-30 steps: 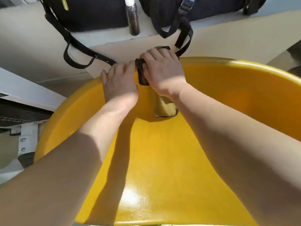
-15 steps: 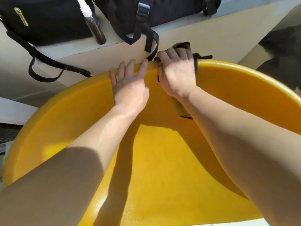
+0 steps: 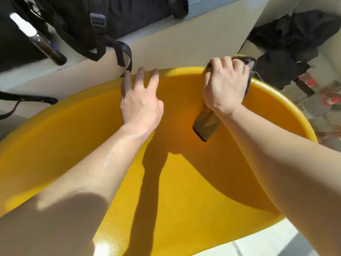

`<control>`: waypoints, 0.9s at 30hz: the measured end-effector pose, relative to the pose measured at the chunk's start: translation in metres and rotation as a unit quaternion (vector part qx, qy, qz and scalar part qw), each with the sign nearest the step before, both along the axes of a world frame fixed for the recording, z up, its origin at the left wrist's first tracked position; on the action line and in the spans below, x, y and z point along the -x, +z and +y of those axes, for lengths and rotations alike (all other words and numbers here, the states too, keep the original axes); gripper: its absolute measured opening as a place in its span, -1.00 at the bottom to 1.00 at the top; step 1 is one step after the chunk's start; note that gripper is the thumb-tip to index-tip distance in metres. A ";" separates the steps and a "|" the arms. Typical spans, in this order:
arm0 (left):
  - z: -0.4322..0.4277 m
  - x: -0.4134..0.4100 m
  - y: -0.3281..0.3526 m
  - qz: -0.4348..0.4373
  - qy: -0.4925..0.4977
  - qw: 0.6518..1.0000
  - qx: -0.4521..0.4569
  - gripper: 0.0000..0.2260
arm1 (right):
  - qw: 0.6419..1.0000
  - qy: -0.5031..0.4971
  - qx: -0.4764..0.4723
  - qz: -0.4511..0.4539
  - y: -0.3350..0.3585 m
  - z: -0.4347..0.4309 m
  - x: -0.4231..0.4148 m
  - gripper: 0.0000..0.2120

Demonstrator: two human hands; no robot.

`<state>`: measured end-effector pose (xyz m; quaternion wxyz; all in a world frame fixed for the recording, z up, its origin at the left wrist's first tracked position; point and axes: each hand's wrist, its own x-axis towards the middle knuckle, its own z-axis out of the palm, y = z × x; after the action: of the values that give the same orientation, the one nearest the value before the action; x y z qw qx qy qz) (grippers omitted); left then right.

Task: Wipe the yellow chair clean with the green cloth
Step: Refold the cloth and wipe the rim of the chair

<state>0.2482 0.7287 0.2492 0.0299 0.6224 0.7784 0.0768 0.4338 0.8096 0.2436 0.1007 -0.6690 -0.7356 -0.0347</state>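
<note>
The yellow chair [image 3: 73, 137] fills most of the view, its curved backrest rim running across the upper middle. My right hand [image 3: 226, 87] grips the green cloth [image 3: 206, 124] folded over the rim at the upper right; one end of the cloth hangs down inside the backrest and dark edges stick out behind the hand. My left hand [image 3: 141, 100] rests flat on the inside of the backrest to the left of the cloth, fingers spread and reaching the rim.
Behind the chair runs a pale ledge [image 3: 162, 39] bearing black bags [image 3: 77, 21] with hanging straps [image 3: 123, 54] and a small spray bottle [image 3: 42, 43]. Dark fabric [image 3: 295, 36] and red-capped items [image 3: 330, 100] lie on the floor at the right.
My right hand has slid the cloth to the right along the backrest rim. My left hand has stayed on the backrest, and the gap between the hands has widened.
</note>
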 end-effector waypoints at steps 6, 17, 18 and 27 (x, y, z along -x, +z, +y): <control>0.013 -0.027 -0.002 0.015 -0.045 0.999 0.010 -0.35 | 0.987 0.161 0.018 0.019 0.001 0.006 0.035 -0.61; 0.034 -0.119 0.000 -0.020 -0.149 0.989 -0.001 -0.37 | 0.981 -0.187 -0.009 0.048 -0.002 -0.063 -0.153 -0.54; 0.034 -0.129 0.000 -0.017 -0.163 0.986 -0.003 -0.37 | 0.986 -0.159 -0.020 0.036 -0.003 -0.061 -0.147 -0.54; 0.024 -0.222 -0.002 0.003 -0.261 0.965 -0.008 -0.37 | 0.997 -0.065 0.020 0.023 -0.005 -0.079 -0.195 -0.45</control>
<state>0.4700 0.7532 0.2472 0.0414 0.8047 0.5880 0.0710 0.6287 0.7305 0.2386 0.1018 -0.7177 -0.6888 -0.0115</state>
